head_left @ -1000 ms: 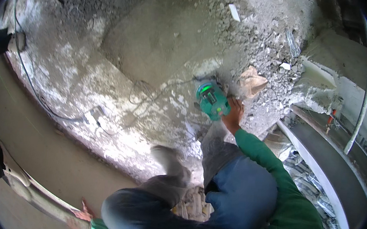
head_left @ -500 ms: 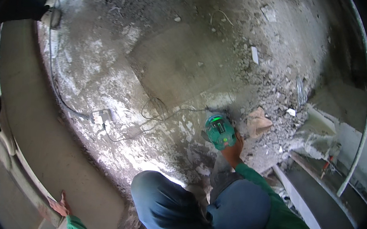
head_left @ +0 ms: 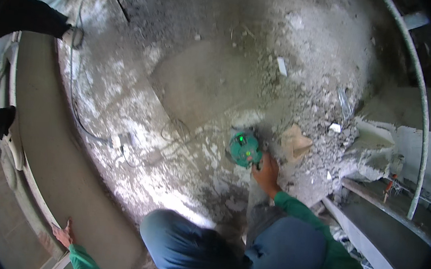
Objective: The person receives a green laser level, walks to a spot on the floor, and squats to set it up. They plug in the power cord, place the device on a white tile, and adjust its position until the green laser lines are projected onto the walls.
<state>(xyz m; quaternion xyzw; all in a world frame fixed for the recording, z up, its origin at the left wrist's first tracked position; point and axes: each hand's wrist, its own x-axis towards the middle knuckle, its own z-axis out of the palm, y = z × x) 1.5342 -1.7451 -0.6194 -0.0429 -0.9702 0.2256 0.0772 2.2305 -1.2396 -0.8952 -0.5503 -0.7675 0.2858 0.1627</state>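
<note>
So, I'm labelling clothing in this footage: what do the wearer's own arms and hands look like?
Both arms are in long green sleeves, the left sleeve and right sleeve each reaching about the wrist. The left hand and right hand are ungloved.

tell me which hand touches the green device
The right hand, touching the side of the green device; the left hand is well apart from it, toward the picture's lower left.

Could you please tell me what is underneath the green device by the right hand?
Rough, dusty ground shows around the green device, which the right hand touches. The device's body covers whatever lies directly beneath, so I cannot tell what supports it.
</note>
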